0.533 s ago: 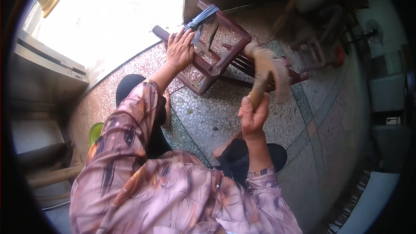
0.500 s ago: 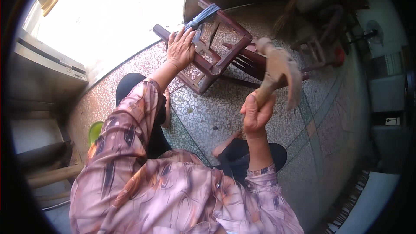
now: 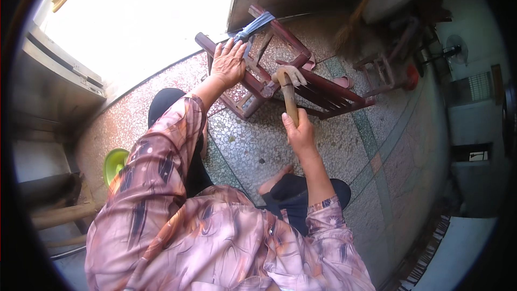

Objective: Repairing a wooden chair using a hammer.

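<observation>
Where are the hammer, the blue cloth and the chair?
Hammer [image 3: 290,97]: head view, on the handle, just below the hammer's head.
Blue cloth [image 3: 256,25]: head view, midway along the strip.
Chair [image 3: 292,38]: head view, on the dark red bar right of the cloth.

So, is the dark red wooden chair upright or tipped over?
Tipped over: the wooden chair has its slatted backrest low over the floor and its legs pointing sideways, not down.

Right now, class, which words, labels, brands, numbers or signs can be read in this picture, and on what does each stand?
None can be read.
No lettering shows on the claw hammer or the dark red wooden chair.
Any marking on the far fan is too small and dim to read.
</observation>
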Motion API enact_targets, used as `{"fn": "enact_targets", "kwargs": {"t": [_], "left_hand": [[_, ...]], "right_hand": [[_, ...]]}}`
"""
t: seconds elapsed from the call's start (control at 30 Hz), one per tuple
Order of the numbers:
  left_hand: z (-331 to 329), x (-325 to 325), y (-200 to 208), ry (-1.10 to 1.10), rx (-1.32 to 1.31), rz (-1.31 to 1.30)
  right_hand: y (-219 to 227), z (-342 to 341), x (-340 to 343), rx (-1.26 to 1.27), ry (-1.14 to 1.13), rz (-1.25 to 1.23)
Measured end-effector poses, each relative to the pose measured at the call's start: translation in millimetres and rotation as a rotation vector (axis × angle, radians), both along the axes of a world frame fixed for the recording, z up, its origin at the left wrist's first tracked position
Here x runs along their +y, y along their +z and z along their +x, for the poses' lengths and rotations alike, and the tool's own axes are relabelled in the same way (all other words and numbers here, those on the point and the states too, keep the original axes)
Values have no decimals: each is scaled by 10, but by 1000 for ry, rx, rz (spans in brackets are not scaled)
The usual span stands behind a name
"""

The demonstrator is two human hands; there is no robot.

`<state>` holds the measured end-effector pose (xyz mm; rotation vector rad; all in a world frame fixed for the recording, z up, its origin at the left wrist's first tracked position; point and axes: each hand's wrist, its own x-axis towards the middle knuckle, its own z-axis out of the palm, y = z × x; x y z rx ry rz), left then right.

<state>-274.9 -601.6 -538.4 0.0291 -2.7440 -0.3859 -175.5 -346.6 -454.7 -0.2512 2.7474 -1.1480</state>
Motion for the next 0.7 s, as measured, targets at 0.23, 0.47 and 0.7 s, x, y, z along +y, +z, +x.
{"fn": "enact_targets", "kwargs": {"t": [0.23,0.47,0.7], "left_hand": [[-196,-247,-62,-97,-10,579],[-196,-159,-124,-85,27,424],[-94,-142,-169,-50,67,343]], "right_hand": [[308,182,-470,506,90,-334],[-415,283,-653,61,96,129],[59,210,-554,157,71,-298]]}}
